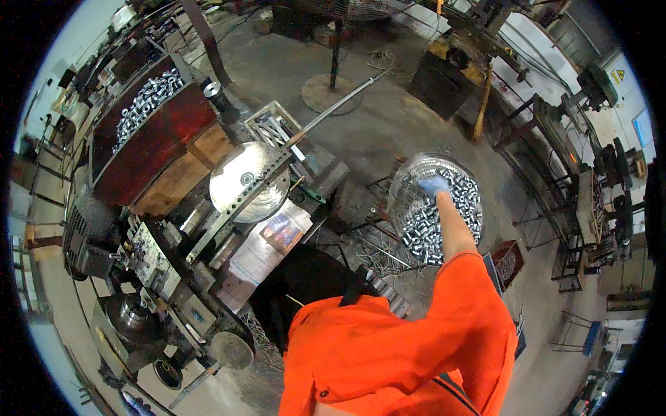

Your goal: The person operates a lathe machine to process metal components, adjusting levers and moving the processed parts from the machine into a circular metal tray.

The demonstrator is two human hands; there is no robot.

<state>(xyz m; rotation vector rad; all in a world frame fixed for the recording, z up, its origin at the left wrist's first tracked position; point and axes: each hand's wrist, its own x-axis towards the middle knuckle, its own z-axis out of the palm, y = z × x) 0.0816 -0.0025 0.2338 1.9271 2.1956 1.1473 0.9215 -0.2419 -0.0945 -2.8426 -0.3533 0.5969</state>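
My right arm, in an orange sleeve, reaches out over a round perforated metal basin [397,201] full of small shiny metal cylinders [424,232]. At the far side of the pile, my right hand [433,186] in a light blue glove is down at the parts. Its fingers are too small and partly hidden to show whether they grip one. By the lower left rim, a pale bluish shape [135,402] looks like the fingers of my gloved left hand, near the machine; its grip cannot be made out.
Left of me stands a machine with a large polished disc [239,173] and a long perforated bar [236,211]. A red bin [156,156] of metal rings is beyond it. A small red box [510,262] sits right of the basin, and a broom [483,104] stands farther back.
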